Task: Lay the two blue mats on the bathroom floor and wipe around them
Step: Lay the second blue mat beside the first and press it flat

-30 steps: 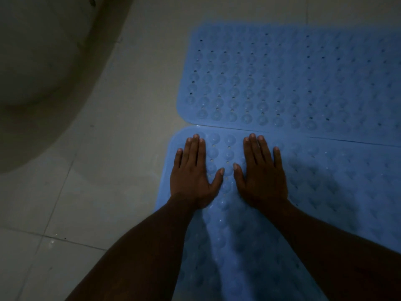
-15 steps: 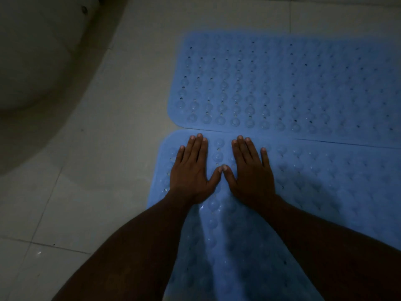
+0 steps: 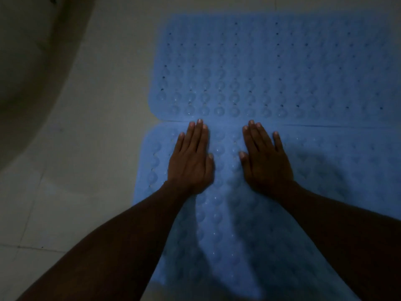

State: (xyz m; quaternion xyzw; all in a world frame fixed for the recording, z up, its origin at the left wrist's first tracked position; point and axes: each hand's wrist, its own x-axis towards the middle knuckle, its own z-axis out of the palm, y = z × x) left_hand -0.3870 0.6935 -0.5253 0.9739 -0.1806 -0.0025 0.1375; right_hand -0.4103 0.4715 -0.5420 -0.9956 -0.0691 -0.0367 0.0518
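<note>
two blue mats, near mat (image 3: 325,170) and far mat (image 3: 271,68), bubble-studded with dark holes, on pale grey tiles (image 3: 91,148).

The scene is dim and bluish, brightest at the centre and darkening toward the corners. Soft shadows fall right of the hands (image 3: 227,161) on the near mat (image 3: 325,170). Details look soft and slightly blurred.

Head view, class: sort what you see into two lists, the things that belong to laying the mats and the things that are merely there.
Belongs to the job:
near blue mat
far blue mat
left hand, flat on the near mat
right hand, flat on the near mat
tiled floor, to be wiped

Merely there:
pale curved fixture, upper left; too dim to identify
</note>
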